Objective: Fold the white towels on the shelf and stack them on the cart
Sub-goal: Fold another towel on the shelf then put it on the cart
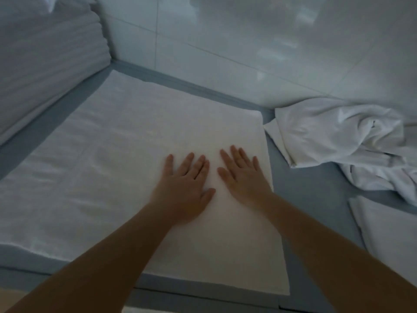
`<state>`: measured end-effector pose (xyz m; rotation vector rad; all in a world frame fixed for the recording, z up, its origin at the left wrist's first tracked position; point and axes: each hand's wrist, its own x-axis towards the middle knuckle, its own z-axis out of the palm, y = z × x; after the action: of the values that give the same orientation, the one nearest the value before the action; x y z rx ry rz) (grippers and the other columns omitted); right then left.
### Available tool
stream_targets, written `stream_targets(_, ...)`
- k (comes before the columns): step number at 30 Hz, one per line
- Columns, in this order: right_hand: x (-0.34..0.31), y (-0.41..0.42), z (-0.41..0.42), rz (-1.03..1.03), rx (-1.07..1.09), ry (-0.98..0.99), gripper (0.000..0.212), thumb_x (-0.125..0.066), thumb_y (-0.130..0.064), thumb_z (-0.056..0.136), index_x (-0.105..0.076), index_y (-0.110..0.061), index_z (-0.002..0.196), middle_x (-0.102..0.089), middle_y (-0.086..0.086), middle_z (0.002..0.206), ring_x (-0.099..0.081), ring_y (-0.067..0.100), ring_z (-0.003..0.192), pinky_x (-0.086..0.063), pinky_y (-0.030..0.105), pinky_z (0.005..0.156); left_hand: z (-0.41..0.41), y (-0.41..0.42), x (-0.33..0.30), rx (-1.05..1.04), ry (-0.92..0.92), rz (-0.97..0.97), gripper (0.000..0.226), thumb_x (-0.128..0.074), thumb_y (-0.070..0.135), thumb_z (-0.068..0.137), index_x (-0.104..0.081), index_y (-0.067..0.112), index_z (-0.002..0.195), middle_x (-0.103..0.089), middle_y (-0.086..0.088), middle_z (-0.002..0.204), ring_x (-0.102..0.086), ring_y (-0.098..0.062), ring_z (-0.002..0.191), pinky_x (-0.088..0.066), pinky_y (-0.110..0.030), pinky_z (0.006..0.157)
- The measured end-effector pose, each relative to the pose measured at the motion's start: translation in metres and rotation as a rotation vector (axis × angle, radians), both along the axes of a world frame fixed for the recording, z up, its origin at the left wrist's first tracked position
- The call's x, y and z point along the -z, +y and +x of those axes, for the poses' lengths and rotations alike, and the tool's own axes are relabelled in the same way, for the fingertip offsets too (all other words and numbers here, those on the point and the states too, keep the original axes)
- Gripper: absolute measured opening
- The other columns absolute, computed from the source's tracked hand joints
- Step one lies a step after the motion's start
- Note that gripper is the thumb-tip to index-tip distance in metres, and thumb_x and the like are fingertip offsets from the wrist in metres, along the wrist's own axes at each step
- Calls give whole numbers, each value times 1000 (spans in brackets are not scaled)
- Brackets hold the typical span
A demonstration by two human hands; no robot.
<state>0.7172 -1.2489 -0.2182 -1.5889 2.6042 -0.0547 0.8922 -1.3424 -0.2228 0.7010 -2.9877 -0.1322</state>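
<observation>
Towel [158, 141] is laid out flat on the blue-grey shelf [304, 190], looks like it's been folded over at least once, and it's being pressed down by both palms. Left hand [187, 179] and right hand [243, 175] are set side by side near the towel's right edge, fingers straight and slightly spread, nothing gripped. So a smoothing step is probably what's being done here, with more folds likely still needed before it's compact.

As for progress: a tall stack of folded towels [45, 59] is seen at far left, though whether that's the cart can't be told from this angle. A crumpled pile [352, 145] is left unfolded just to the right, and another flat white piece [388, 231] is seen below it. Plenty left to be done, by the look of it.
</observation>
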Motion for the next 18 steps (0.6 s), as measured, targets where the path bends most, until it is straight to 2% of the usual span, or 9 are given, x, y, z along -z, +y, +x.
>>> stream_targets(2,-1,16,-2,-10,69,14,57,-16,-56,97,-2,-39,150,3,-8,160,5,13,147,6,41,117,4,-2,-1,28,44,18,63,-6,46,96,-6,19,153,-6,3,161,0,-14,147,5,-50,116)
stream_targets(6,-16,39,-9,80,386,-23,58,-17,-51,100,-2,-30,152,2,0,161,4,24,148,2,47,118,10,-8,-6,96,172,153,46,-28,26,103,-31,15,148,-26,3,156,-15,-9,145,2,-32,116)
stream_targets(8,-15,36,20,79,338,3,59,-17,-50,101,-2,-27,153,4,2,161,6,23,147,4,48,118,9,-8,-9,100,231,197,42,-32,22,103,-42,12,143,-37,0,151,-24,-11,143,-1,-27,115)
stream_targets(10,-8,32,61,45,190,9,59,-14,-52,99,0,-31,152,6,-1,161,9,19,147,6,48,117,10,-5,-9,86,244,193,42,-33,23,103,-44,10,141,-41,-3,149,-27,-13,142,-4,-26,115)
stream_targets(13,-2,48,96,9,117,41,58,-8,-58,96,3,-41,150,7,-9,160,10,14,147,5,51,117,16,-3,-4,91,97,47,58,-20,44,100,-19,18,152,-17,1,159,-11,-12,146,-3,-35,117)
stream_targets(15,-3,64,90,1,203,64,56,-13,-57,97,1,-44,149,5,-10,160,8,13,147,1,49,118,30,-9,0,80,-3,-12,68,-3,58,91,0,29,152,1,6,161,1,-13,147,0,-43,118)
stream_targets(18,-7,85,79,9,318,58,55,-18,-54,98,-2,-42,150,2,-8,161,2,14,148,-5,47,118,68,-30,2,29,-39,-26,76,13,68,80,10,38,149,9,9,160,7,-15,147,1,-46,118)
